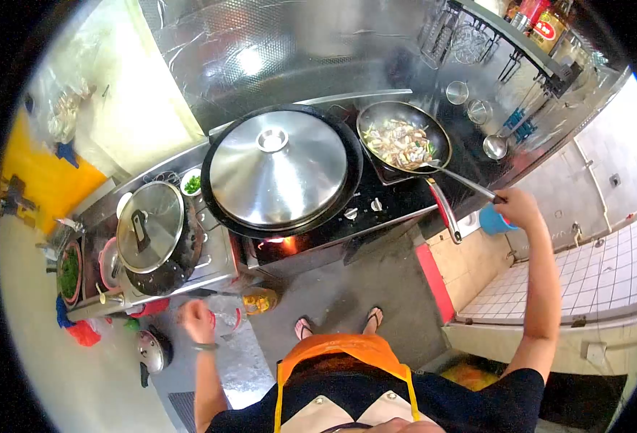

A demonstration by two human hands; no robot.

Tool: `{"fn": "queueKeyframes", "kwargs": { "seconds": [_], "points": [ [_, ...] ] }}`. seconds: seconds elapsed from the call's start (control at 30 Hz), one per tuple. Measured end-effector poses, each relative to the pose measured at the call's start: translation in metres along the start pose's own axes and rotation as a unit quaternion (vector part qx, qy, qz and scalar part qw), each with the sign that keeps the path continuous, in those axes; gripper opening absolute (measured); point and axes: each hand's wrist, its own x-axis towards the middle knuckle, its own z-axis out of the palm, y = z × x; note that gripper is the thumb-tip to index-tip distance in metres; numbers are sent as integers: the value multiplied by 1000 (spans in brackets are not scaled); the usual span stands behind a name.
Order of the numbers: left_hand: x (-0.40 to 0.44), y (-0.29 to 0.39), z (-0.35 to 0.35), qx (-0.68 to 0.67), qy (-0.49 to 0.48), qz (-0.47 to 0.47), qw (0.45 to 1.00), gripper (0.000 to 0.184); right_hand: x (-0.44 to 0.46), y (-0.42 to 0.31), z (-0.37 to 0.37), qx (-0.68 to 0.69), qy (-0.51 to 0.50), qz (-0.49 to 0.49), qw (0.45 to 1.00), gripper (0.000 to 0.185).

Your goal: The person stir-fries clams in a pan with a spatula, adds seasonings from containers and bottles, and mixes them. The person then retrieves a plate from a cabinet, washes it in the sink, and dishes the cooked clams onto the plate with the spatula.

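Clock positions are taken from the centre of the view. The hands are well apart. At three o'clock, the right hand [519,208] is closed around the end of a long-handled spatula [470,181], whose head meets the food near the frying pan's lower-right rim. Between seven and eight o'clock, the left hand [197,320] is loosely curled and slightly blurred near the dark wok; whether it grips anything cannot be told.

The frying pan [439,124] lies between one and two o'clock on the hob, holding pale sliced food [398,141] with green pieces. Its red-and-silver handle [447,213] points toward five o'clock, ungripped. For even turning, the spatula edge is best kept low against the base, lifting food from the rim inward in short strokes; steadying the free handle would limit sliding, and gentle folding should avoid spills.

Farther out, a large domed lid [278,173] covers a wide pan between ten and eleven o'clock, with flame [281,244] visible below its near edge. At nine o'clock, a glass lid [161,216] leans over the dark wok [161,281]; a small bowl of chopped greens [192,183] sits between the two lids.
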Motion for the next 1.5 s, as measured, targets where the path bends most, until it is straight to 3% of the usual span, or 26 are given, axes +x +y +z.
{"fn": "queueKeyframes", "kwargs": {
  "seconds": [0.07,0.1,0.13,0.23,0.27,0.33,0.4,0.47,0.5,0.6,0.63,0.73,0.87,1.03,1.13,1.23,1.5],
  "points": [
    [-66,26,56,-94,-206,-105,968,12,26,6,35,26,3,-1,1000,36],
    [-90,64,93,-127,-214,-77,966,16,36,7,62,43,51,26,997,39],
    [-101,125,115,-110,-300,-11,947,19,56,24,98,76,94,-7,993,42],
    [-130,230,223,-288,-461,-74,836,35,69,33,106,177,96,13,979,46],
    [-136,261,257,-313,-463,-45,828,40,76,41,107,198,104,-7,975,46],
    [-150,304,334,-440,-485,-175,736,46,105,52,117,223,92,-29,970,46],
    [-155,358,375,-483,-485,-284,671,50,124,49,124,240,92,-48,965,45],
    [-157,388,407,-591,-470,-312,577,43,137,41,141,193,134,-97,967,41],
    [-158,398,421,-639,-459,-322,526,39,123,33,132,166,119,-77,976,39],
    [-166,408,454,-622,-400,-317,594,44,105,73,104,102,82,-114,985,40],
    [-168,419,451,-613,-359,-330,622,33,106,89,94,48,97,-127,986,41],
    [-167,427,453,-621,-354,-371,593,27,104,117,38,-170,142,-144,964,40],
    [-171,438,452,-657,-318,-383,565,21,123,123,-54,-278,258,-311,871,35],
    [-171,443,452,-660,-320,-397,552,17,160,66,-116,-338,268,-500,751,28],
    [-171,440,451,-659,-324,-396,551,17,189,39,-80,-310,277,-495,763,26],
    [-169,446,448,-649,-322,-403,559,16,207,15,-45,-310,249,-338,853,30],
    [-166,451,439,-622,-318,-408,587,17,179,17,-69,-253,216,-364,870,29]
  ]
}}
